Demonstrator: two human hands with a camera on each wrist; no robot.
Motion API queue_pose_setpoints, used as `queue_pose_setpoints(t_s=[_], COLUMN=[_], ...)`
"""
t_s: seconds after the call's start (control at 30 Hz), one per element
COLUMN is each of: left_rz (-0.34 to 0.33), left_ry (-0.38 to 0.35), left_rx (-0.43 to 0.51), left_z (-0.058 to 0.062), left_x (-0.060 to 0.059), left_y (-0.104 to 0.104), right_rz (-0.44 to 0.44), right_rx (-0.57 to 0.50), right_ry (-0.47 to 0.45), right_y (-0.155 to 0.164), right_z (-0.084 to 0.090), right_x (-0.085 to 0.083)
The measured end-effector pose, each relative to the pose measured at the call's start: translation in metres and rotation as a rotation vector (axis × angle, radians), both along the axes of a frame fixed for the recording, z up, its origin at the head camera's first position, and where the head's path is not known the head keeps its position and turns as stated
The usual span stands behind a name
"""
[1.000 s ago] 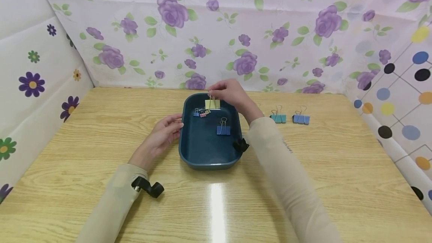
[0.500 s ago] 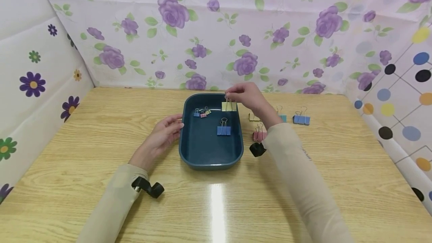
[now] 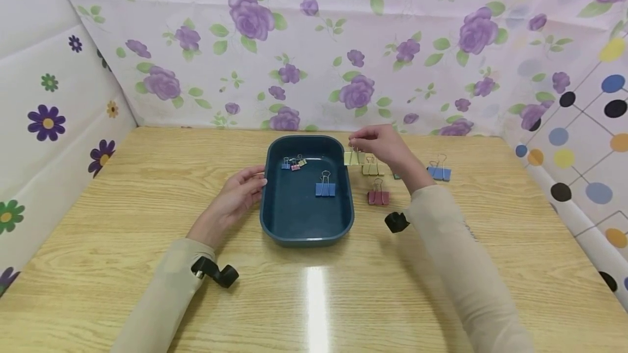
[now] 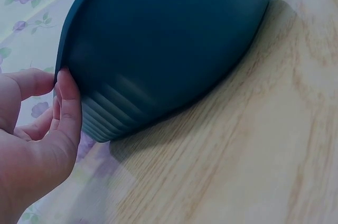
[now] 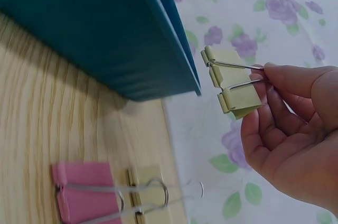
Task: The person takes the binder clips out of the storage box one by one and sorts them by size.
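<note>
Yellow clip [image 3: 354, 157] pinched by its wire handles in my right hand [image 3: 380, 143], just right of the blue tray [image 3: 269, 200] my left hand [image 3: 240, 192] steadies, fingers straight; best lowered gently beside the other clips [image 3: 374, 168].

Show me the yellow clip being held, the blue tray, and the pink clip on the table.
yellow clip [image 5: 235, 84]: right wrist view, on its folded yellow body.
blue tray [image 3: 306, 233]: head view, on its near rim.
pink clip [image 3: 378, 198]: head view, on its pink body.
</note>
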State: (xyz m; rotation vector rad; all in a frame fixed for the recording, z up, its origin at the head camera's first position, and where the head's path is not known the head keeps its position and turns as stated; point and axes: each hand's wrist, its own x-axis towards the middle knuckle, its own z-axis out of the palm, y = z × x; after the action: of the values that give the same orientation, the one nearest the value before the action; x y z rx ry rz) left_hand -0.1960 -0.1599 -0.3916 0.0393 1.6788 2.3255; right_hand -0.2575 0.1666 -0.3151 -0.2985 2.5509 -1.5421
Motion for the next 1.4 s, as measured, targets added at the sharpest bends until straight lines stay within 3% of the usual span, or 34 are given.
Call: queue_pose_setpoints(t_s=[0.43,0.77,1.4], left_rz=[0.009,0.002,0.006], left_ry=[-0.006,0.003,0.008], left_rx=[-0.017,0.003,0.003], left_z=[0.002,0.0,-0.002], left_x=[0.002,0.0,-0.001], left_y=[-0.001,0.0,0.0], right_rz=[-0.021,-0.053,-0.04], right_rx=[0.032,-0.009,0.102], right_ry=[-0.041,-0.082,-0.117], right_y=[0.034,0.056,0.098], right_z=[-0.014,-0.028,-0.039], right_x=[0.003,0.005,0.024])
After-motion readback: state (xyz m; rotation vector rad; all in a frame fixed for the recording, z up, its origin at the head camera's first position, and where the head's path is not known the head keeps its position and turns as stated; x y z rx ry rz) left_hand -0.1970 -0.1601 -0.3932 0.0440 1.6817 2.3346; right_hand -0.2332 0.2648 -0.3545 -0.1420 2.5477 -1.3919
